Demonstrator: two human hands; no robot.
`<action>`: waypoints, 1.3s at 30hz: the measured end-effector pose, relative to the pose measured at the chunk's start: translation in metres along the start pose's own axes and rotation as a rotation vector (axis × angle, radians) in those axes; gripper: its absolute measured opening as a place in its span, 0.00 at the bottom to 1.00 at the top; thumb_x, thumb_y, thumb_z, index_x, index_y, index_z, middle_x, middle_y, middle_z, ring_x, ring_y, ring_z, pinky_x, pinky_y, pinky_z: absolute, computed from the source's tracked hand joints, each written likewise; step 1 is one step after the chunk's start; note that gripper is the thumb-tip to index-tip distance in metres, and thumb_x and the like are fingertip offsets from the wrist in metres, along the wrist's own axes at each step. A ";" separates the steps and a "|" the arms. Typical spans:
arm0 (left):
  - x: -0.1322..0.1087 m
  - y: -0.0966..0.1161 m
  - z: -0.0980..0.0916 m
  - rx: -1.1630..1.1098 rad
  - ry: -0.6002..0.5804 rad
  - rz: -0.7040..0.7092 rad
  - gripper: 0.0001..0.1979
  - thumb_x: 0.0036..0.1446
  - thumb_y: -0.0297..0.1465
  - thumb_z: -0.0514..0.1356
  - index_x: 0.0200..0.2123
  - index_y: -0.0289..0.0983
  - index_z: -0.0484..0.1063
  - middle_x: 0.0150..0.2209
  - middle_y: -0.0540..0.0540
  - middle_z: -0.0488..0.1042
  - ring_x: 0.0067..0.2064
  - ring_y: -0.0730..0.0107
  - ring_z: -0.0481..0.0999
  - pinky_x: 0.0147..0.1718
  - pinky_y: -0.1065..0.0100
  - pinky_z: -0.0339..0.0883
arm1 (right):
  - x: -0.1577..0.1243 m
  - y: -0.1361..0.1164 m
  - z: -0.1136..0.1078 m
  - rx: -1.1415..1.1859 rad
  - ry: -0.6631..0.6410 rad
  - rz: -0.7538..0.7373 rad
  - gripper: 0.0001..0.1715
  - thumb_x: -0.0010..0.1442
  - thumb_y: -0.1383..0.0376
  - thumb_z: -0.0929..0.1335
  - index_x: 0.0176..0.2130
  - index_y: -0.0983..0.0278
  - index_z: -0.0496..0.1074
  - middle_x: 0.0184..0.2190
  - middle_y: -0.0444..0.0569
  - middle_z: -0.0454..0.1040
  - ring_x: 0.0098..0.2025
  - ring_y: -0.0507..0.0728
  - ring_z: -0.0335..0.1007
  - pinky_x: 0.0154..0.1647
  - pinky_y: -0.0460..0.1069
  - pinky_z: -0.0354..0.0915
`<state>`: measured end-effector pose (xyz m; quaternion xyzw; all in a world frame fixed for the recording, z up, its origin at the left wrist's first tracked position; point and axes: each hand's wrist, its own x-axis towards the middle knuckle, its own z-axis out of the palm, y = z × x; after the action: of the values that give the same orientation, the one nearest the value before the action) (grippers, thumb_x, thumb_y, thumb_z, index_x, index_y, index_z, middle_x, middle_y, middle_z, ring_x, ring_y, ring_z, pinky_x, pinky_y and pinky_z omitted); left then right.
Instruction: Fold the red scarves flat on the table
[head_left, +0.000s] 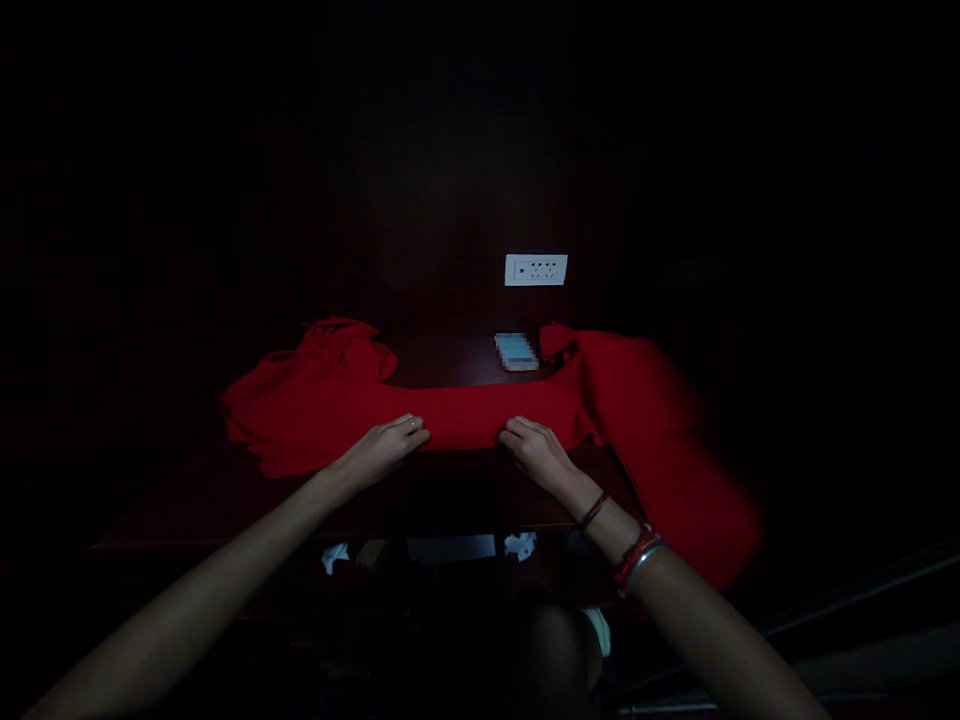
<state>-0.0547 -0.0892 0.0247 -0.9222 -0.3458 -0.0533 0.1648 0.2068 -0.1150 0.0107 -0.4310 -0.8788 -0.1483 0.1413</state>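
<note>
A long red cloth (469, 415), perhaps a scarf, stretches across the dark table, narrow in the middle. Its left part is bunched up, and its right part spreads wide and hangs over the table's edge. With fingers closed, my left hand (394, 445) pinches the near edge of the narrow stretch; a ring shows on one finger. A short way to the right, my right hand (536, 450) grips the same edge, its fingers curled in. Bracelets circle my right wrist. The fingertips of both hands are partly hidden.
A white wall socket (535, 270) is on the dark wall behind the table. A pixelated, light-coloured flat object (517, 352) lies at the table's back. Below the table's front edge (300, 537), crumpled white pieces (520, 545) show. The surroundings are very dark.
</note>
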 end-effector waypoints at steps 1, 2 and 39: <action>0.000 0.002 -0.001 -0.001 -0.012 0.006 0.11 0.54 0.21 0.46 0.36 0.37 0.64 0.36 0.45 0.64 0.38 0.69 0.64 0.37 0.70 0.60 | 0.000 0.000 0.000 0.006 -0.007 -0.005 0.10 0.58 0.70 0.58 0.32 0.65 0.66 0.30 0.48 0.65 0.32 0.52 0.57 0.32 0.45 0.53; 0.000 0.002 -0.003 -0.006 -0.024 0.016 0.11 0.54 0.22 0.46 0.37 0.37 0.63 0.36 0.46 0.64 0.38 0.70 0.64 0.36 0.70 0.60 | 0.000 0.001 0.001 0.013 -0.012 -0.010 0.10 0.58 0.70 0.58 0.32 0.65 0.66 0.31 0.48 0.65 0.32 0.51 0.57 0.32 0.45 0.53; -0.017 -0.017 -0.016 -0.251 -0.020 0.080 0.10 0.56 0.30 0.47 0.32 0.37 0.67 0.36 0.48 0.66 0.38 0.73 0.66 0.41 0.71 0.59 | 0.009 0.002 -0.024 0.137 -0.118 -0.049 0.14 0.57 0.66 0.58 0.41 0.63 0.68 0.41 0.51 0.66 0.44 0.54 0.60 0.46 0.49 0.55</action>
<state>-0.0788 -0.0934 0.0403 -0.9491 -0.3010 -0.0805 0.0466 0.2064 -0.1169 0.0364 -0.4068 -0.9039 -0.0655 0.1148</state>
